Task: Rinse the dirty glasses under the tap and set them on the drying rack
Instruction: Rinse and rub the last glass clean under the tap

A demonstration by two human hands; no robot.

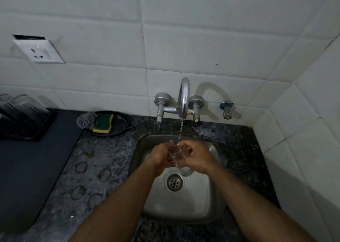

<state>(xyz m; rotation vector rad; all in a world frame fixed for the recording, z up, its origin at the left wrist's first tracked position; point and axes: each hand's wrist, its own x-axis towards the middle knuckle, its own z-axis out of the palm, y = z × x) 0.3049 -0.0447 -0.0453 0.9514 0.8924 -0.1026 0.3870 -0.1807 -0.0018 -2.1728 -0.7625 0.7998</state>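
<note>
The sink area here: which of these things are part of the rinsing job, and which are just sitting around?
Part of the job:
glass, gripped by the left hand and right hand
tap, running
sink
drying rack with glasses upside down

Just lying about:
sponge and steel scrubber on a black dish
wall socket
small side valve

White tiled walls (202, 39), speckled granite counter (103, 149), dim light.

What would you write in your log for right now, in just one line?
step: rinsing | left hand and right hand: both hold glass | tap: running onto glass | place: over sink | rack: not yet
</note>
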